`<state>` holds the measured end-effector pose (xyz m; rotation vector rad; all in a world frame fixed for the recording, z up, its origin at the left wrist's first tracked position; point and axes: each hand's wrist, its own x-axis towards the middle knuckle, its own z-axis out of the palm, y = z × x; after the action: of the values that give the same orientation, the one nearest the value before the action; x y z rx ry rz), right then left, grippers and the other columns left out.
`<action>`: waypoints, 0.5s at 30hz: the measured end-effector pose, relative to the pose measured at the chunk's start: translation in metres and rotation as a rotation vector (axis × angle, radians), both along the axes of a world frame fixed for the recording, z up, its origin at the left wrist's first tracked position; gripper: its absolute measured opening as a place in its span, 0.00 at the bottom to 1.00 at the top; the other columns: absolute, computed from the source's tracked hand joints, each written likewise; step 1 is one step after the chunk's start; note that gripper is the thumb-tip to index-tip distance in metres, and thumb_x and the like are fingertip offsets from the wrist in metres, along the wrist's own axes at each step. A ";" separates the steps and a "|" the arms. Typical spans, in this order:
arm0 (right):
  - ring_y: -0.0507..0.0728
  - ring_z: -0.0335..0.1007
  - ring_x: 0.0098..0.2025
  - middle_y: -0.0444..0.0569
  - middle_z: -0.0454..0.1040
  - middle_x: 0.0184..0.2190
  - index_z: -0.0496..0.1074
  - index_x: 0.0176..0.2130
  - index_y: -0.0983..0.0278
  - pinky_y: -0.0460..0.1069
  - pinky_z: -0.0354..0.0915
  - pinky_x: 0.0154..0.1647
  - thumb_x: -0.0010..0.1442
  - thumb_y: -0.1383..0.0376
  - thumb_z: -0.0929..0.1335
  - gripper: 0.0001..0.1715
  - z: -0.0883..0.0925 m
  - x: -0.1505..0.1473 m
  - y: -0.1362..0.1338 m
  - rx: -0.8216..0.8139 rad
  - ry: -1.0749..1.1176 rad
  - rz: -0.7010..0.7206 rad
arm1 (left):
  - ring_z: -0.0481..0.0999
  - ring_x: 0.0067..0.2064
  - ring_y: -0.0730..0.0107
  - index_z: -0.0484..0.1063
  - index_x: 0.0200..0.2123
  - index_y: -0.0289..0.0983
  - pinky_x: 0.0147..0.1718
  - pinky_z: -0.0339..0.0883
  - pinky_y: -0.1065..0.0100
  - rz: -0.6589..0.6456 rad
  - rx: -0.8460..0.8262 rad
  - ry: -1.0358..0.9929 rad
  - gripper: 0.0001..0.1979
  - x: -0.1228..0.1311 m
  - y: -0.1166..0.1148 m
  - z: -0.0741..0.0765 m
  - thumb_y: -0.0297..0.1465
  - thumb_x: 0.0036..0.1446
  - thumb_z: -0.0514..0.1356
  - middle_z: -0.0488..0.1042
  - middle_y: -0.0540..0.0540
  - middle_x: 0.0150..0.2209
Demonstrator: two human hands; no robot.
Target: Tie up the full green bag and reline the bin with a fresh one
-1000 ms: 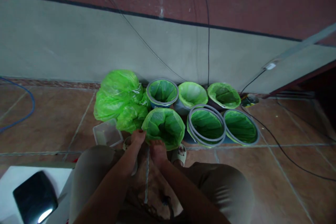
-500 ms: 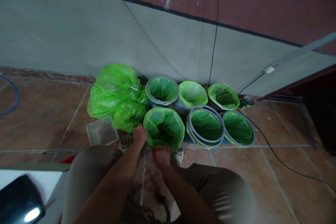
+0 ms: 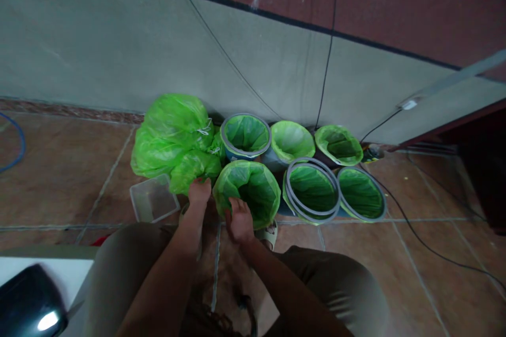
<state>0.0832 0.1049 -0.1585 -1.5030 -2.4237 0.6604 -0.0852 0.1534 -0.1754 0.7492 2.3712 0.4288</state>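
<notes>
My left hand (image 3: pixel 200 190) is at the near edge of a small filled green garbage bag (image 3: pixel 188 169). Its fingers look curled together, and whether they grip the plastic I cannot make out. My right hand (image 3: pixel 240 220) is over the near left rim of the front left trash can, its fingers stretched out and thumb apart. A green bag liner (image 3: pixel 265 189) hangs inside that can and folds out over its rim. Larger filled green bags (image 3: pixel 168 131) lie behind my left hand, with white ties (image 3: pixel 205 127) showing.
More lined cans stand along the wall: a grey-rimmed one (image 3: pixel 225 134) and two others behind, and to the right one with two loose grey rings (image 3: pixel 290 197) and another grey-rimmed one (image 3: pixel 383 205). A clear plastic box (image 3: pixel 136 205) sits left. A black cable (image 3: pixel 415 239) crosses the floor.
My left hand has left the front can's rim and moved left to the small green bag. My right hand has risen from the near rim and shifted slightly over the opening's left side.
</notes>
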 end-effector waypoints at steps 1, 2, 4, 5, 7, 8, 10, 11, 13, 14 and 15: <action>0.61 0.64 0.55 0.58 0.70 0.55 0.66 0.57 0.72 0.53 0.60 0.59 0.67 0.65 0.60 0.23 -0.001 -0.009 0.003 -0.004 0.034 0.028 | 0.78 0.48 0.55 0.72 0.51 0.29 0.41 0.70 0.62 0.000 0.001 -0.009 0.21 -0.001 0.000 -0.001 0.35 0.62 0.49 0.78 0.32 0.47; 0.60 0.63 0.56 0.58 0.69 0.56 0.66 0.58 0.72 0.53 0.59 0.59 0.67 0.65 0.59 0.24 -0.004 -0.019 0.005 -0.011 0.058 0.057 | 0.79 0.45 0.58 0.74 0.49 0.30 0.39 0.70 0.64 -0.013 0.005 -0.028 0.20 -0.001 0.000 -0.003 0.33 0.61 0.50 0.79 0.34 0.44; 0.60 0.63 0.58 0.60 0.68 0.58 0.64 0.60 0.73 0.53 0.59 0.60 0.67 0.65 0.59 0.25 -0.013 -0.034 0.004 -0.033 0.076 0.081 | 0.80 0.39 0.63 0.77 0.45 0.33 0.36 0.69 0.67 -0.059 0.014 -0.074 0.17 0.002 -0.003 -0.006 0.29 0.59 0.51 0.81 0.38 0.39; 0.61 0.63 0.58 0.60 0.67 0.58 0.62 0.61 0.73 0.54 0.60 0.60 0.67 0.65 0.60 0.26 -0.019 -0.040 0.002 -0.046 0.073 0.072 | 0.80 0.36 0.65 0.78 0.44 0.34 0.35 0.69 0.68 -0.083 0.018 -0.092 0.17 0.004 -0.004 -0.008 0.29 0.59 0.52 0.81 0.40 0.36; 0.62 0.62 0.59 0.62 0.66 0.59 0.57 0.63 0.73 0.56 0.61 0.59 0.65 0.64 0.62 0.30 -0.030 -0.046 -0.005 -0.062 0.060 0.042 | 0.79 0.34 0.68 0.78 0.43 0.35 0.34 0.68 0.69 -0.136 0.025 -0.109 0.15 0.008 -0.005 -0.010 0.29 0.58 0.54 0.81 0.43 0.34; 0.62 0.62 0.60 0.63 0.66 0.59 0.55 0.64 0.73 0.56 0.62 0.58 0.64 0.64 0.63 0.33 -0.035 -0.047 -0.008 -0.062 0.053 0.034 | 0.79 0.34 0.68 0.79 0.43 0.36 0.34 0.68 0.70 -0.165 0.028 -0.109 0.15 0.009 -0.005 -0.011 0.31 0.58 0.54 0.81 0.44 0.34; 0.63 0.63 0.60 0.64 0.65 0.59 0.52 0.65 0.73 0.57 0.63 0.57 0.63 0.63 0.64 0.36 -0.041 -0.044 -0.012 -0.061 0.022 0.034 | 0.79 0.36 0.68 0.79 0.41 0.37 0.35 0.68 0.72 -0.229 0.029 -0.097 0.13 0.011 -0.003 -0.011 0.33 0.58 0.56 0.82 0.45 0.35; 0.63 0.64 0.59 0.65 0.67 0.58 0.53 0.65 0.72 0.57 0.64 0.56 0.63 0.63 0.63 0.35 -0.042 -0.042 -0.012 -0.073 -0.010 0.031 | 0.80 0.37 0.68 0.79 0.40 0.38 0.36 0.67 0.72 -0.260 0.025 -0.084 0.13 0.012 -0.002 -0.010 0.33 0.57 0.57 0.82 0.45 0.36; 0.63 0.70 0.54 0.64 0.72 0.53 0.56 0.63 0.71 0.57 0.66 0.53 0.65 0.62 0.62 0.31 -0.042 -0.038 -0.010 -0.132 -0.099 0.015 | 0.79 0.41 0.65 0.79 0.38 0.37 0.38 0.67 0.71 -0.310 0.009 -0.042 0.11 0.015 0.001 -0.009 0.33 0.57 0.57 0.81 0.43 0.38; 0.62 0.72 0.51 0.63 0.74 0.49 0.58 0.62 0.71 0.56 0.67 0.51 0.66 0.62 0.61 0.29 -0.042 -0.036 -0.008 -0.173 -0.143 0.011 | 0.79 0.42 0.63 0.78 0.38 0.37 0.39 0.67 0.69 -0.327 -0.002 -0.015 0.11 0.017 0.003 -0.008 0.33 0.57 0.57 0.81 0.42 0.39; 0.62 0.74 0.48 0.62 0.76 0.46 0.60 0.60 0.71 0.55 0.69 0.48 0.66 0.62 0.60 0.26 -0.040 -0.035 -0.005 -0.214 -0.180 0.011 | 0.79 0.44 0.60 0.77 0.38 0.36 0.40 0.67 0.68 -0.341 -0.014 0.014 0.11 0.019 0.004 -0.007 0.33 0.57 0.56 0.81 0.40 0.40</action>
<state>0.0485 0.0994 -0.1990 -1.6985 -2.5629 0.8448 -0.0658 0.1575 -0.1828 1.1276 2.1980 0.2618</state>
